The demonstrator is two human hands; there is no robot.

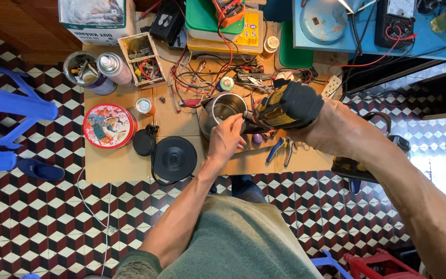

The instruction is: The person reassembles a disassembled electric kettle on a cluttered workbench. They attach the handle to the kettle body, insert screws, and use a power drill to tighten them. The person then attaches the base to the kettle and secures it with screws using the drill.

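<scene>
Low table [117, 168]: kettle base [174, 158], round tin [109, 125].

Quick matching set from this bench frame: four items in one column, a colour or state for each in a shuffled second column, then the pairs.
Things:
1. round tin
2. kettle
3. kettle base
4. power tool

Colour or state:
A. black disc, flat on the cardboard
B. held in the right hand, black and yellow
C. red lid with a picture
D. shiny steel, open top, left hand at its rim

Pairs: 1-C, 2-D, 3-A, 4-B
</scene>
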